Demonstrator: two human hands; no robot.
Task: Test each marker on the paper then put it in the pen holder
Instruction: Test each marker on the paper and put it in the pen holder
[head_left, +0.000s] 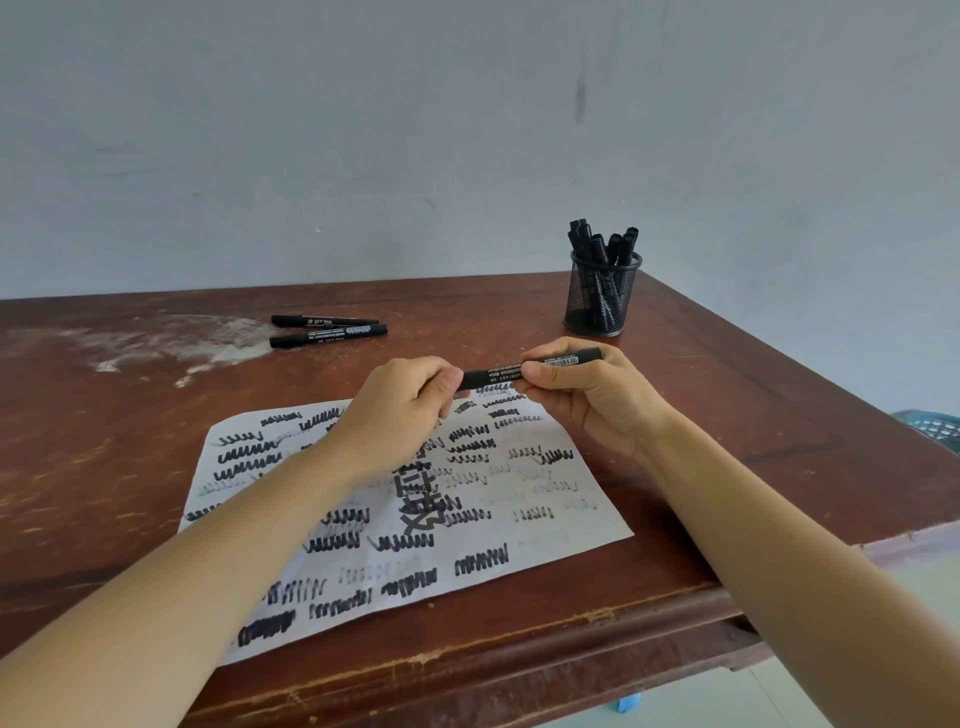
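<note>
Forearms (234, 545) lay across the scribbled paper (545, 519); above its far edge the left hand (402, 402) pinched one end of the marker (498, 374), the right hand (587, 400) gripped the barrel. Best to slide the cap straight along it, no sideways bend. Pen holder (602, 301) stood far right.

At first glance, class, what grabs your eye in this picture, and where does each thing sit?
At the centre, the left hand and right hand grip one black marker level above the paper, a white sheet crowded with black scribbles near the front of the table. At the far right corner stands a mesh pen holder full of markers, and two loose markers lie side by side at the far left.
</note>
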